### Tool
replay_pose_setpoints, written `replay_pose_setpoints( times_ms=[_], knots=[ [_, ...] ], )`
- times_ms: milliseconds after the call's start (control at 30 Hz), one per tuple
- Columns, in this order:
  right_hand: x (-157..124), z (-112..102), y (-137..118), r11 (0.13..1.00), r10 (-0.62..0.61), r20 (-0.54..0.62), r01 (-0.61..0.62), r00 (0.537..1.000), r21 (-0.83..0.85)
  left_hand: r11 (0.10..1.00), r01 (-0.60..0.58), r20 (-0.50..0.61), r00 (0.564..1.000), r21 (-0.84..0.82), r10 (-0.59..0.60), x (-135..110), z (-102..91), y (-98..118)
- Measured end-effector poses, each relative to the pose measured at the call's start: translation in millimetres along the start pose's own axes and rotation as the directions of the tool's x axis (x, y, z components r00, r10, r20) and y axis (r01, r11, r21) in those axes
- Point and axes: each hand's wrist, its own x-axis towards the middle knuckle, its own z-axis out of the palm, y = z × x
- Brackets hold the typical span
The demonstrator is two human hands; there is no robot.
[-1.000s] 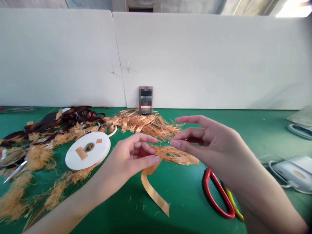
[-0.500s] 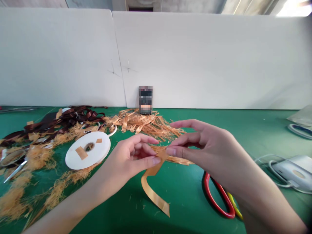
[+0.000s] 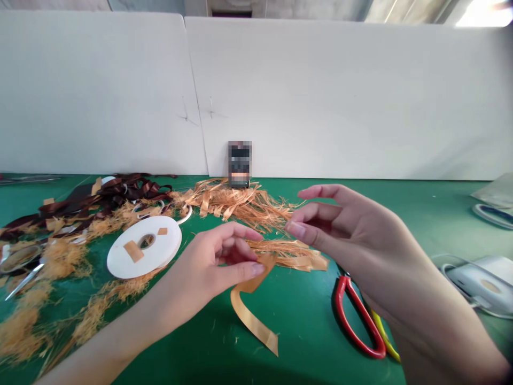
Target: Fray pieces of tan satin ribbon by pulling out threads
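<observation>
A length of golden satin ribbon (image 3: 250, 313) rises from the bench to the left hand (image 3: 216, 262), where its folded upper end sits at the thumb tip. The left hand's grip is narrow: thumb and curled fingers close together, apparently pinching the ribbon, though the fingers hide part of it. Below the hand, the ribbon curves down and away, its cut tail resting on the bench.

The right hand (image 3: 344, 224) hovers just to the right of the ribbon's upper end, not touching it. Its grip is wide and empty, with the fingers curved and parted. Beneath and between the hands lies a bundle of frayed golden ribbon (image 3: 286, 256).

The bench (image 3: 304, 315) has a green top. Just left of the left hand lies a white ribbon spool (image 3: 144, 248), flat on its side, with tan tape patches on its face. Farther back are a larger heap of frayed golden strands (image 3: 236, 206) and a tangle of dark brown ribbon (image 3: 120, 192). Loose golden fluff (image 3: 24, 331) and metal scissors (image 3: 24, 278) sit at the left edge. Below the right hand lie red-handled scissors (image 3: 356, 321), touching a yellow handle (image 3: 385, 334). A white corded device (image 3: 479, 283) sits at the right.

Behind the bench stand white partition panels (image 3: 320, 96), with a blurred upright object (image 3: 239, 164) against them.
</observation>
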Motion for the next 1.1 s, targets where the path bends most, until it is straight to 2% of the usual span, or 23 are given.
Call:
replay_pose_setpoints(
  times_ms=[233,400,500,533,567,633,667,733,800,867,900,1033,1100],
  knots=[
    [-3,6,-1,0.964,0.065,0.217,-0.117,0.974,0.238,1.0,-0.007,0.061,0.998,0.011,0.006,0,1.1,1],
    [-4,9,-2,0.94,0.058,0.298,-0.153,0.953,0.306,0.975,-0.219,0.032,0.975,0.032,0.218,3,12.5,-13],
    [-1,14,1,0.923,0.054,0.337,-0.176,0.94,0.342,0.92,-0.367,-0.008,0.928,0.137,0.372,7,20.8,-31],
    [0,16,3,0.917,0.066,0.347,-0.194,0.936,0.348,0.865,-0.445,-0.041,0.884,0.232,0.466,8,22.8,-38],
    [2,19,7,0.914,0.089,0.354,-0.218,0.931,0.342,0.779,-0.521,-0.07,0.814,0.35,0.576,10,24.3,-46],
    [7,24,17,0.915,0.152,0.357,-0.268,0.921,0.302,0.542,-0.592,-0.067,0.636,0.597,0.769,11,25.5,-62],
    [9,27,22,0.918,0.184,0.351,-0.288,0.918,0.272,0.437,-0.585,-0.033,0.573,0.683,0.819,11,25.3,-71],
    [10,30,36,0.925,0.227,0.318,-0.306,0.92,0.226,0.256,-0.562,0.055,0.476,0.786,0.878,11,23.9,-86],
    [9,31,50,0.929,0.241,0.284,-0.305,0.928,0.209,0.126,-0.536,0.136,0.422,0.835,0.896,9,22.1,-99],
    [6,29,64,0.928,0.248,0.272,-0.309,0.93,0.21,0.058,-0.5,0.17,0.399,0.864,0.901,8,21.2,-111],
    [3,28,72,0.927,0.255,0.267,-0.313,0.929,0.206,0.049,-0.481,0.17,0.402,0.875,0.9,8,21.2,-115],
    [-9,27,104,0.96,0.24,0.169,-0.259,0.956,0.102,0.059,-0.44,0.166,0.457,0.896,0.874,8,23.1,-127],
    [-15,30,117,0.981,0.193,0.127,-0.191,0.973,-0.023,0.055,-0.437,0.17,0.458,0.898,0.873,8,23.8,-128]
  ],
)
